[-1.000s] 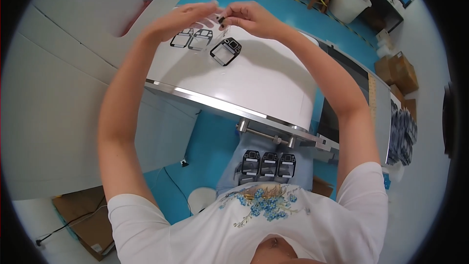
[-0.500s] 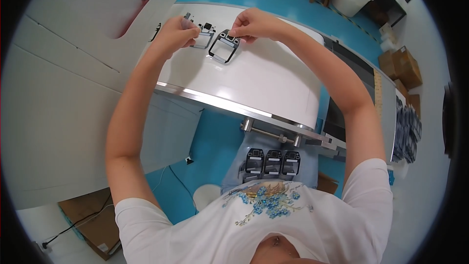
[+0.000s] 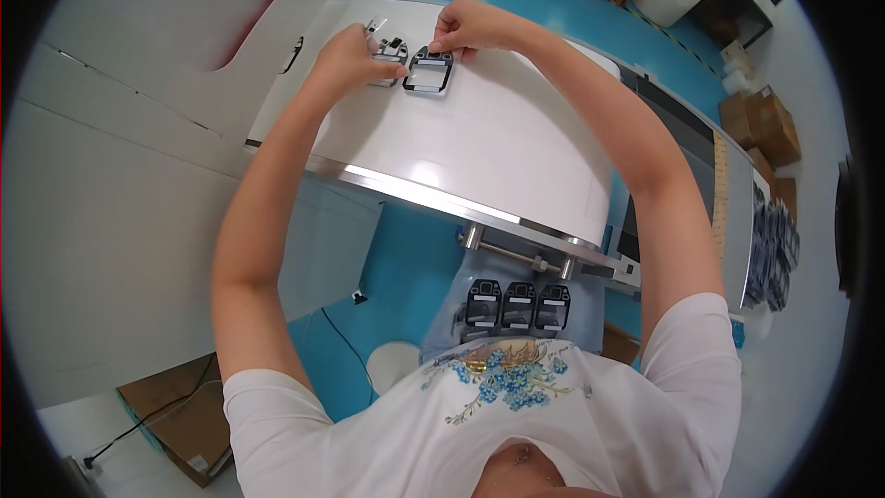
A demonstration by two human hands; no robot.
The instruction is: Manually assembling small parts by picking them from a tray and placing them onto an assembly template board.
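Observation:
Over the white table (image 3: 442, 152), my right hand (image 3: 470, 26) pinches the top edge of a flat black-framed panel (image 3: 429, 76) with a large clear window. Its top border has small cut-outs, and a pale strip lies along its lower edge. Beside it, to the left, a similar dark-edged clear piece (image 3: 391, 53) with small black bits lies partly under my left hand (image 3: 348, 59). That hand's thumb stretches right toward the framed panel, while its curled fingers are mostly hidden. A bit of clear film (image 3: 377, 28) sticks out above them.
Several black-framed panels (image 3: 518, 304) rest on my lap, below the table's metal edge (image 3: 415, 192). A white machine housing (image 3: 138, 175) stands close on the left. On the right are a wooden ruler (image 3: 720, 189) and a stack of dark panels (image 3: 772, 254).
My right hand and the framed panel have shifted slightly up, and the panel has turned more upright. The left hand has moved right, its thumb now nearer the panel.

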